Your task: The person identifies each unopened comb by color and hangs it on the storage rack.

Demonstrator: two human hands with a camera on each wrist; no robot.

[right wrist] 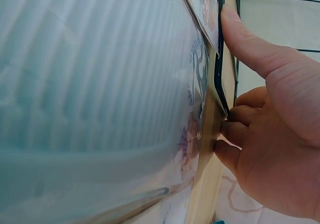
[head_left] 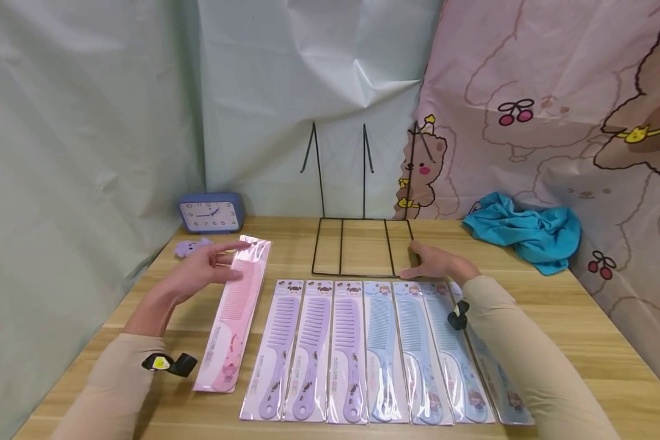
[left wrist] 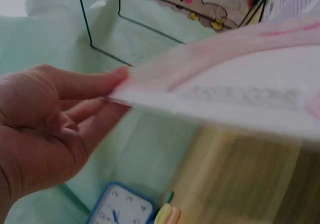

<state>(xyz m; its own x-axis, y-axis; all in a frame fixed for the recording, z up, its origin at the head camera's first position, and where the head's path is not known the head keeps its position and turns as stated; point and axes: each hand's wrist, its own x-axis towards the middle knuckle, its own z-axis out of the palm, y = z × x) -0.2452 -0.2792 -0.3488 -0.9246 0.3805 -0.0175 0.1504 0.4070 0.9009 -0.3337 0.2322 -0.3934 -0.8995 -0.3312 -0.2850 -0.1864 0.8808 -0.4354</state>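
Observation:
My left hand (head_left: 200,269) pinches the edge of a pink comb in a clear-fronted package (head_left: 239,311), tilted at the left of the row. In the left wrist view the thumb lies on one face of the package (left wrist: 215,84) and fingers on the other. At the front right corner of a black wire rack (head_left: 352,274), my right hand (head_left: 437,261) grips the frame, thumb at the front bar and fingers round the side. Three packaged purple combs (head_left: 311,348) and several packaged blue combs (head_left: 382,354) lie side by side before the rack. My right sleeve partly covers the rightmost blue one.
A blue clock (head_left: 211,212) stands at the back left, a small purple item (head_left: 191,247) before it. A crumpled teal cloth (head_left: 528,229) lies at the back right. The rack's upright hooks (head_left: 365,159) rise near the curtain behind the wooden table (head_left: 605,354).

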